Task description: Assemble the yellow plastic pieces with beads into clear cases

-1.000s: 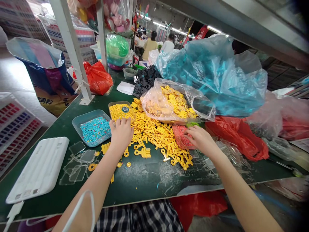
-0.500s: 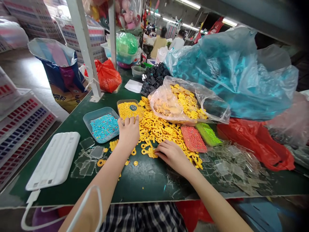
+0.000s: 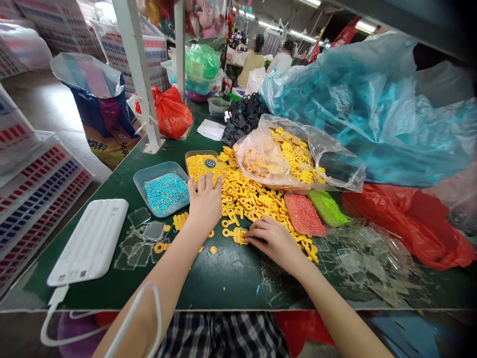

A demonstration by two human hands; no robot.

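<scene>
My left hand (image 3: 205,205) reaches over the near edge of a small tray of yellow beads (image 3: 197,166). Its fingers are spread and bent down at the beads; the fingertips are partly hidden. A flat yellow plastic piece (image 3: 237,235) with a ring at one end lies on the table, and my right hand (image 3: 271,240) pinches its right end between thumb and fingers. Behind both hands spreads a heap of similar yellow pieces (image 3: 249,191). Left of my left hand stands a tray of blue beads (image 3: 166,192).
Trays of red beads (image 3: 304,214) and green beads (image 3: 328,206) stand right of the heap. Behind are an open bag of yellow pieces (image 3: 294,154) and black parts (image 3: 244,117). Clear plastic pieces (image 3: 363,261) lie at right. A white power bank (image 3: 89,241) with a cable lies at left.
The whole view has shifted slightly, so things appear a little farther right. Both hands keep nearly the same places, the left at the yellow beads and the right at the yellow piece.
</scene>
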